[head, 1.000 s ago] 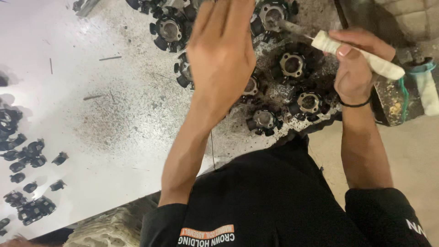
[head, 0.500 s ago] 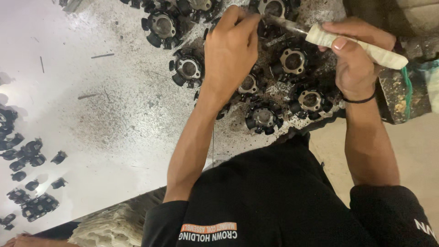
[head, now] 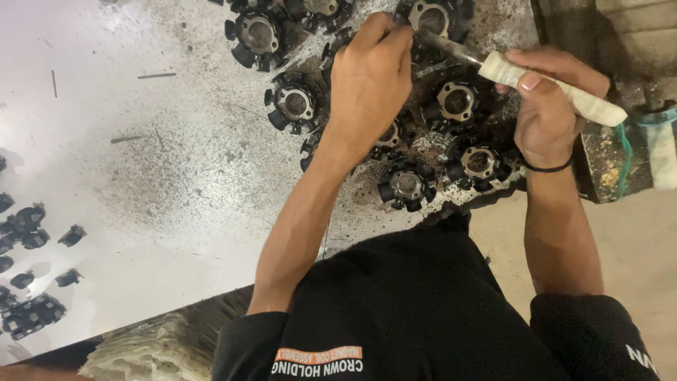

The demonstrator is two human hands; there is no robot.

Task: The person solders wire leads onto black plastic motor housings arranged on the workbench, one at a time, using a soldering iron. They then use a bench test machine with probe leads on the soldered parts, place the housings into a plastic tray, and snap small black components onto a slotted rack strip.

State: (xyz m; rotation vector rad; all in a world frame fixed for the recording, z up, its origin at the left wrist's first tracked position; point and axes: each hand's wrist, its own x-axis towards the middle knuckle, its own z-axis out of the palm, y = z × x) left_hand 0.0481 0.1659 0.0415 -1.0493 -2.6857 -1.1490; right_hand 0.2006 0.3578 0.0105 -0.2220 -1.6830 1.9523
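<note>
Tool (head: pixel 536 81) with a pale wrapped handle sits in the right hand (head: pixel 546 116), lying slantwise across the upper right of the surface (head: pixel 162 190); its dark metal shaft runs up-left to the black round part (head: pixel 431 17) at the top edge; right grip is closed around the handle, thumb laid on top (a dark band shows at that wrist); left hand (head: pixel 370 81) reaches over the cluster from the lower middle, fingers bunched at the point where the shaft tip meets that top part; left grip looks pinched together, but what it has hold of is hidden under the fingers, so cannot tell; more black round parts with metal centres lie around both hands: one (head: pixel 259 32) at upper left of the group, one (head: pixel 293 104) just left of the left wrist, one (head: pixel 458 102) between the hands, one (head: pixel 481 162) under the right hand, one (head: pixel 407 185) at the near edge; dark grit is scattered across the surface around them; small black pieces (head: pixel 28 219) lie well apart at the far left; a pale-wrapped object (head: pixel 663 152) with a green cord (head: pixel 624 159) just beside it stands past the right edge of the surface; black sleeves fill the bottom of the view.
</note>
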